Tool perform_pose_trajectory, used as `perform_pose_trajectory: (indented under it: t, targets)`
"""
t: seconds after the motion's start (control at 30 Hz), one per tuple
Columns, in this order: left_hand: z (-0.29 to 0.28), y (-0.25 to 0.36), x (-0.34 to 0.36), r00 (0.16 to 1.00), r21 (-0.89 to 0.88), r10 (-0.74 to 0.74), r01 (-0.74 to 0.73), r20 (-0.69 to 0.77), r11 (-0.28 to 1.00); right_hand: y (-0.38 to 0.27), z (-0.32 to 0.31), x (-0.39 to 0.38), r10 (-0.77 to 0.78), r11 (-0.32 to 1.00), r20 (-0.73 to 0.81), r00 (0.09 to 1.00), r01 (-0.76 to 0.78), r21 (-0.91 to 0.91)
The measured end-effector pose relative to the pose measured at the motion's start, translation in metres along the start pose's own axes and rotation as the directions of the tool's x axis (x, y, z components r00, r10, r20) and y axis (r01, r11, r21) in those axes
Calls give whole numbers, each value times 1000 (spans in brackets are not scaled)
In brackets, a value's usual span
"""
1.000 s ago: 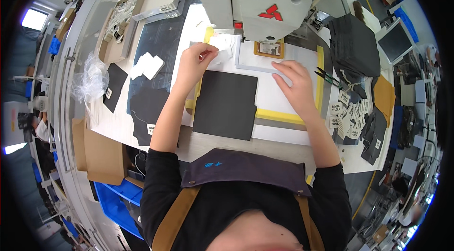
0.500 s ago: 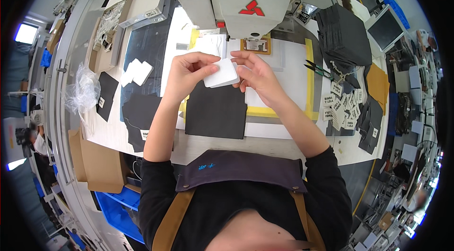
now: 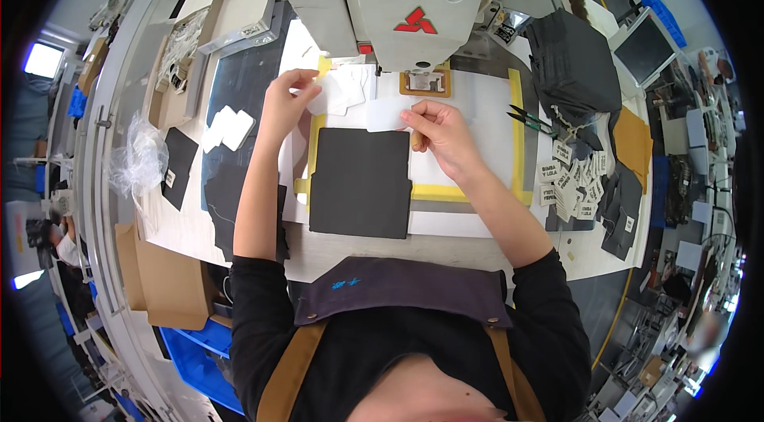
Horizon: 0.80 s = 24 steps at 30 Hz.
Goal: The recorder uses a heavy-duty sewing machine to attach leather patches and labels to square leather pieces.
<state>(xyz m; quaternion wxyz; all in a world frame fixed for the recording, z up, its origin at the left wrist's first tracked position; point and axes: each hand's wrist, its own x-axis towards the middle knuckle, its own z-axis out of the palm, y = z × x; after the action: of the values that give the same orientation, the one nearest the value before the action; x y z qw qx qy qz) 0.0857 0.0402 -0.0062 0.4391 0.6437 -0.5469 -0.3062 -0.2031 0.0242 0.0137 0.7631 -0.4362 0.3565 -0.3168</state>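
A white rounded card (image 3: 385,114) is pinched between the thumb and fingers of my right hand (image 3: 438,136), above the top edge of a black fabric piece (image 3: 360,183). My left hand (image 3: 288,102) is at the left, with thumb and index finger apart and nothing seen between them. Just beside its fingertips, several white cards (image 3: 344,90) lie spread on the work surface. Behind my hands stands the white sewing machine head (image 3: 414,20), with a small brown-framed clamp plate (image 3: 425,83) under it.
More white cards (image 3: 237,129) lie on the left, near black fabric pieces (image 3: 181,163) and a crumpled plastic bag (image 3: 139,153). Toward the right are green-handled snips (image 3: 532,120), loose white labels (image 3: 574,183) and a black fabric stack (image 3: 574,64). Yellow tape (image 3: 438,193) edges the white sheet.
My hands have parted from the white cards they held together. The left hand moved left beside the spread cards; the right keeps one card. The black piece now shows its top edge.
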Motion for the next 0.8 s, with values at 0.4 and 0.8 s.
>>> perform_pose_trajectory:
  t: [0.4,0.8]
  targets:
    - [69,72,-27,942,-331,-71,185,329,925,8,-20,-7,-79,997,-8,997,79,15]
    - [125,33,-14,691,193,649,-717,318,669,5,-61,-22,-655,-18,305,691,389,-921]
